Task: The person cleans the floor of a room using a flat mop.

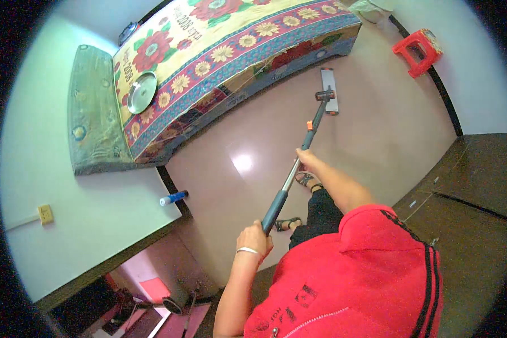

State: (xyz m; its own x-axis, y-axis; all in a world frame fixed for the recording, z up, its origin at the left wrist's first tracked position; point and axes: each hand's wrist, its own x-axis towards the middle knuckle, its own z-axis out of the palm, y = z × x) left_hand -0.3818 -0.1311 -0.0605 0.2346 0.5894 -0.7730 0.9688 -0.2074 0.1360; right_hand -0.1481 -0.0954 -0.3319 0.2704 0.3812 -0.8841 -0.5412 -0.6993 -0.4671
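Widest of all is the pale pinkish floor [219, 163], glossy, with a bright spot of light bouncing off it. Across the upper left stretches the bed [225, 53], dressed in a cover of big red blooms on yellow and a border of cream flowers, a greenish patterned end showing at its left. Over on the right, dark brown cabinets [462, 191] fill the side. Now the centre of the action: a long mop [290, 177] slants up the middle, dark handle, silver stretch, dark lower pole with an orange clip, and its flat grey mop head [328, 84] with orange ends lies on the floor just off the bed's far side. The red stool [418, 53] sits by the right-hand wall, well apart from the mop. On the bed, near its left end, rests a round shiny metal plate [142, 92]. Two dark sandals [288, 225] are planted below the pole, one farther forward than the other. And the hands! The left hand [254, 240], pale bangle at the wrist, has its grip wrapped round the near end of the handle; the right hand [304, 158] has its grip closed on the pole farther down. Blue-and-white canister [174, 198] at the left wall's dark skirting, and smallest, a yellowish socket [45, 214] on that wall.
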